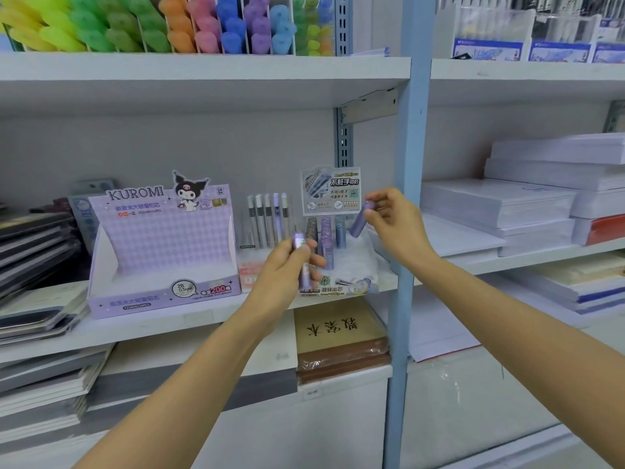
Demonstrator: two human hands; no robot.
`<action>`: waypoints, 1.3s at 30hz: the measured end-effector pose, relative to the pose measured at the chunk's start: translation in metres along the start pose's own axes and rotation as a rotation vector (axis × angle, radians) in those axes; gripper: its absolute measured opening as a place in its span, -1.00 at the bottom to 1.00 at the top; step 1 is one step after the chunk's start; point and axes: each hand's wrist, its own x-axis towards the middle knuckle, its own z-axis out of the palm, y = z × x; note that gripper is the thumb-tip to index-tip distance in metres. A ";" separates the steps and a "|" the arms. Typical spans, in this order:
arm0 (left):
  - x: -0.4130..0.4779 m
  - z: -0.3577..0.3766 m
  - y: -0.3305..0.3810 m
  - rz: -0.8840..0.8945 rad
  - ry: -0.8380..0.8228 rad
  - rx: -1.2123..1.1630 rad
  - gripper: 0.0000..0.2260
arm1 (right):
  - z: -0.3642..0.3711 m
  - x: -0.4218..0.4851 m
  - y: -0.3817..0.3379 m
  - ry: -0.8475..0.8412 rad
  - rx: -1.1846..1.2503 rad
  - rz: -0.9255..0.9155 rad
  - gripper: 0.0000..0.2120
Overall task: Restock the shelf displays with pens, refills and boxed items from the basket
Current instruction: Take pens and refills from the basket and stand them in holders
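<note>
Near the frame's centre, the right hand (pixel 397 225) is pinching a purple refill tube (pixel 361 221) over the lead display (pixel 353 260) while the left hand (pixel 284 269) is gripping a second tube (pixel 299 241), each probably needing upright slotting next.

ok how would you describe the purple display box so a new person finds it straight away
Look at the middle white shelf, left of the blue post. The purple display box stands on it, just left of a row of grey pens. Only it bears the word KUROMI and a cartoon figure on its tall back card.
</note>
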 end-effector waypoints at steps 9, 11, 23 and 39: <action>0.006 -0.015 -0.015 0.082 0.001 0.167 -0.81 | 0.040 0.031 0.025 -0.027 -0.342 0.059 -0.82; 0.008 -0.021 -0.018 0.080 0.001 0.249 -0.83 | 0.045 0.033 0.032 -0.030 -0.329 0.097 -0.83; 0.002 -0.045 -0.023 0.139 -0.035 0.262 -0.86 | 0.067 0.042 0.026 -0.137 -0.215 0.089 -0.84; 0.003 -0.047 -0.020 0.125 -0.020 0.120 -0.82 | 0.057 0.055 0.035 -0.329 -0.337 -0.038 -0.81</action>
